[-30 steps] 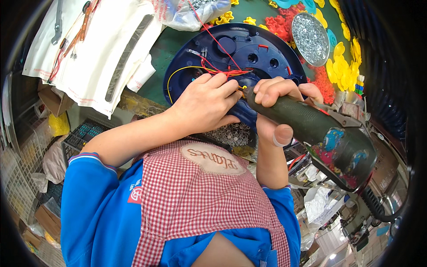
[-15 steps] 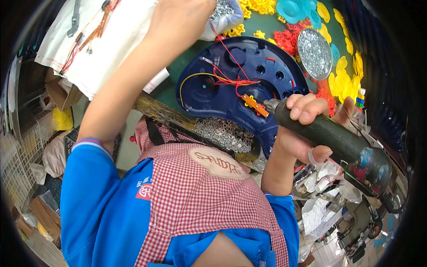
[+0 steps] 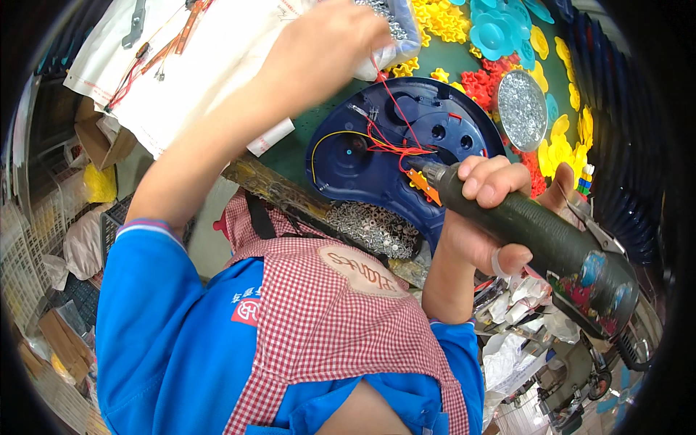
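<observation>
Electric screwdriver (image 3: 529, 225), wrapped tight in the right hand (image 3: 487, 210), points its tip at the blue round housing (image 3: 391, 145); left hand (image 3: 326, 43) apparently pinches something small beside the screw bag (image 3: 395, 32).

Left hand (image 3: 326, 43) now up at screw bag (image 3: 395, 32)

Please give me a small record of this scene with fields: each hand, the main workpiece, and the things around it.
left hand: reaching into a tray of small metal screws
right hand: closed on the dark electric screwdriver, its tip over the workpiece
workpiece: dark blue round plastic shell with red and yellow wires
nearby: round dish of screws; yellow, red and teal plastic flower parts; white bag
</observation>
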`<state>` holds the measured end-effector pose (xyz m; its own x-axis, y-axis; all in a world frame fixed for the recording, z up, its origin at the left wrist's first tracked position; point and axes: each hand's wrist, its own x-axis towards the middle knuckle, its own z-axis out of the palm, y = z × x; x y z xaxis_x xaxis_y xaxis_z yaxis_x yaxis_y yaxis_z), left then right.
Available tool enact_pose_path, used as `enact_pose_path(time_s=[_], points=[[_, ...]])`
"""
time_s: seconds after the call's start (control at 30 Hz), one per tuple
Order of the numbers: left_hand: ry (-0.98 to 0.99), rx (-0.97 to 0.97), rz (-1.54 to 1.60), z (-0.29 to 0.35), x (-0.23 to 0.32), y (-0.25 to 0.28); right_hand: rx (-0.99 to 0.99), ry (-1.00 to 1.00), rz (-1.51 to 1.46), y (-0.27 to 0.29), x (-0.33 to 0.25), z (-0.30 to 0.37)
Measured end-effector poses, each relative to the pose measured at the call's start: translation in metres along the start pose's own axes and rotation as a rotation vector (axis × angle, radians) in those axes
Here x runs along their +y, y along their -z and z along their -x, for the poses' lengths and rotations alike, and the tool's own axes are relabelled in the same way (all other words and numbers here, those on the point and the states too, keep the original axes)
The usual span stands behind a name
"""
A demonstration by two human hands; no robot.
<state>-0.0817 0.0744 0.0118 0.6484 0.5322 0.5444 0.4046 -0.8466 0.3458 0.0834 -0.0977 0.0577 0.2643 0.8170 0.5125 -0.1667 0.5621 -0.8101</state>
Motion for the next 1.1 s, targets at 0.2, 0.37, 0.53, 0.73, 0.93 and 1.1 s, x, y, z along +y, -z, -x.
enact_pose_path(time_s=[0.2,0.37,0.53,0.73,0.93,1.1], points=[[-0.067,-0.153,0.425,0.082,0.058,0.006,-0.010,-0.014,-0.137,-0.022,0.000,0.005],[-0.132,-0.088,0.285,0.080,0.062,0.009,0.025,-0.038,-0.096,-0.034,0.002,0.009],[-0.127,-0.143,0.263,0.087,0.055,0.011,0.003,0.020,-0.137,-0.034,0.006,0.009],[-0.135,-0.086,0.352,0.086,0.053,0.012,-0.110,-0.020,-0.144,-0.032,0.005,0.003],[-0.075,-0.137,0.343,0.085,0.054,0.017,-0.045,-0.030,-0.122,-0.037,0.006,0.003],[-0.048,-0.014,0.462,0.060,0.043,0.011,0.073,0.009,-0.107,-0.033,0.011,0.003]])
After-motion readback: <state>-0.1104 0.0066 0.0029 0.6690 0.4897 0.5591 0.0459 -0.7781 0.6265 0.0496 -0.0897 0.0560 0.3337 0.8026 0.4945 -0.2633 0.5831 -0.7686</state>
